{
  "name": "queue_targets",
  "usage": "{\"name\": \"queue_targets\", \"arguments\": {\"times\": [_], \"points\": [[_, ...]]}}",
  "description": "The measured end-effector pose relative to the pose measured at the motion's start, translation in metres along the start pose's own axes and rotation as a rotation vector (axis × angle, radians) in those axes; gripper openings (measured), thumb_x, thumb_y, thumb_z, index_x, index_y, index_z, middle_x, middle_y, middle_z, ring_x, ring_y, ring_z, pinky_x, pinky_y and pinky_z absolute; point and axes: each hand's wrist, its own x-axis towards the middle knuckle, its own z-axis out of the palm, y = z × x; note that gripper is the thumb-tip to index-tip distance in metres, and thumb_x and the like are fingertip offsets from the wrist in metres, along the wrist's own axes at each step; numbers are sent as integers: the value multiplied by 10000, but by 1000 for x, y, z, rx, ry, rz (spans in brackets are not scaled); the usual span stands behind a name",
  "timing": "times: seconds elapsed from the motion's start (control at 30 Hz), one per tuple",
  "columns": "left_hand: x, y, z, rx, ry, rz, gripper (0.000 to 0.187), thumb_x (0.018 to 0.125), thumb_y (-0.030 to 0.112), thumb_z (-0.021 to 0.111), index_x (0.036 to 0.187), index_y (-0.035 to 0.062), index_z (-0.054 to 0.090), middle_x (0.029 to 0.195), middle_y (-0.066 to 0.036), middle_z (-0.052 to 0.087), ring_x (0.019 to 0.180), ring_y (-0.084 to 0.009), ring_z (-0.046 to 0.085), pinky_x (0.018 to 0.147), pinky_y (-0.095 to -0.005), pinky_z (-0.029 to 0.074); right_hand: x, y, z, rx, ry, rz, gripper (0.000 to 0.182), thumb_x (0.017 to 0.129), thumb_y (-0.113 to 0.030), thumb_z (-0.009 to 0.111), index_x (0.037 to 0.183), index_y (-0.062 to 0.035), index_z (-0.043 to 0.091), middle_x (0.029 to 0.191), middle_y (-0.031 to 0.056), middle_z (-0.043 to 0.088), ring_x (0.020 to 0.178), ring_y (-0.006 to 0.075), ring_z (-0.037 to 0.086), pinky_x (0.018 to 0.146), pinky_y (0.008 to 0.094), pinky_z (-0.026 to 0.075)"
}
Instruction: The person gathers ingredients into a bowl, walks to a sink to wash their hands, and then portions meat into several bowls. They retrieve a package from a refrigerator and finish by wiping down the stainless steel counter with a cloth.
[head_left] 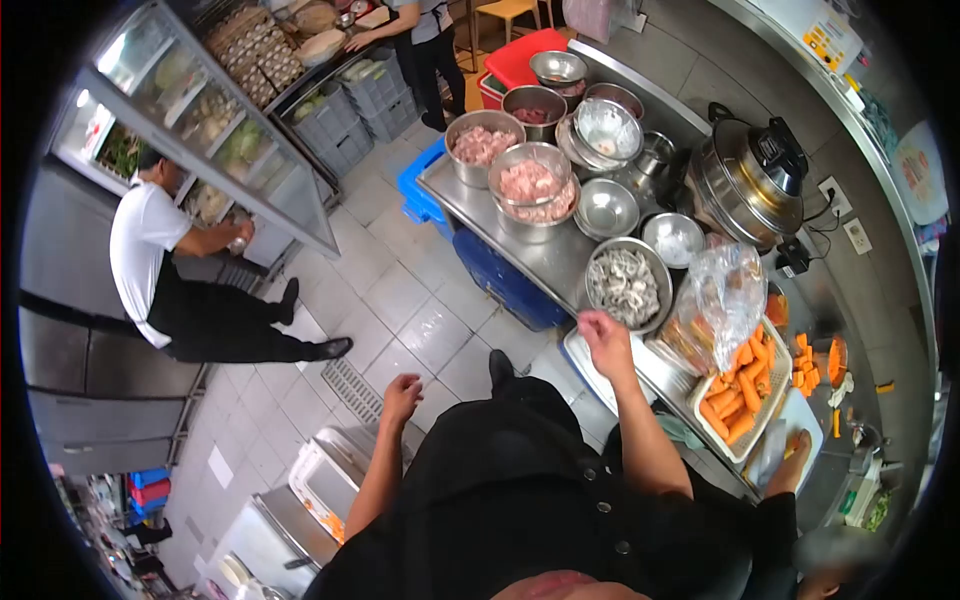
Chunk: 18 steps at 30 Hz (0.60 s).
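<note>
My right hand (607, 343) is raised beside the front edge of the metal table, close to a steel bowl (628, 286) of grey-white sliced pieces that look like seafood. Its fingers are loosely bent, and nothing shows in them. Over the tiled floor on the other side, my left hand (402, 398) hangs in the air with half-curled fingers, touching nothing. Right of the seafood bowl lies a clear plastic bag (722, 300) with brownish contents. A basket (700, 412) of peeled carrots (740, 395) stands beyond the bag.
Bowls of raw meat (484, 143) crowd the table (470, 205) near a large steel cooker (742, 185). A co-worker's hand (795, 460) holds a broad blade on a cutting board (800, 420). Another person (160, 240) stands at an open glass-door fridge (215, 130). A floor drain (352, 388) lies left.
</note>
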Motion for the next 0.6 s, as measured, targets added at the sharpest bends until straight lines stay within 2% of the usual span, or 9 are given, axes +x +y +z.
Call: {"name": "queue_targets", "arguments": {"times": [0.1,0.2,0.23,0.33,0.37,0.43,0.47,0.5,0.6], "points": [[14,11,-53,-79,91,-104,313,923,139,633,1212,18,637,968,-90,708,718,-160,680,583,-291,520,103,-51,6,7,86,-93,141,946,-105,673,1064,-35,708,846,81,709,768,126,649,703,296,524],[31,14,-92,-289,215,-173,316,947,130,608,1247,33,608,929,-72,687,691,-153,657,573,-275,524,193,-64,-14,-129,225,-150,125,957,-124,647,1031,-42,704,814,80,711,748,119,650,681,314,526],[37,21,-99,-334,267,-186,313,954,130,603,1253,36,601,919,-67,681,683,-151,651,569,-272,526,226,-46,-26,-139,229,-63,135,943,-139,658,1019,-41,713,798,116,721,734,157,679,678,336,532],[77,19,-113,-375,265,-237,309,970,138,599,1261,37,585,939,-74,680,680,-161,657,554,-281,528,279,-44,-59,-334,389,-108,157,927,-159,664,1008,-43,732,844,146,744,739,245,714,699,364,542],[96,17,-118,-395,284,-267,303,972,140,597,1256,36,583,944,-75,680,681,-166,663,545,-287,528,295,-33,-67,-295,389,-28,163,933,-167,669,1002,-35,737,825,120,744,725,200,701,693,339,544],[143,20,-126,-364,226,-284,298,979,145,591,1254,32,577,944,-79,679,691,-184,681,531,-297,527,320,-54,-64,-183,414,83,183,941,-173,673,998,-9,730,823,88,736,721,151,678,683,303,543],[169,30,-128,-318,156,-273,294,979,147,591,1248,29,581,937,-80,680,695,-190,689,527,-299,526,335,-71,-57,11,380,98,199,948,-174,675,998,13,723,847,75,724,732,120,657,677,274,536],[200,44,-129,-272,83,-257,290,980,149,591,1242,26,584,930,-81,681,699,-195,697,524,-300,525,350,-103,-43,116,334,97,207,946,-173,674,996,23,715,876,91,726,748,138,669,686,275,541],[298,104,-133,-83,-11,-100,298,975,209,597,1206,23,630,938,-85,703,722,-183,707,566,-278,524,424,-146,10,286,244,86,278,959,-216,648,1114,15,670,977,106,718,786,181,694,730,319,568]]}}
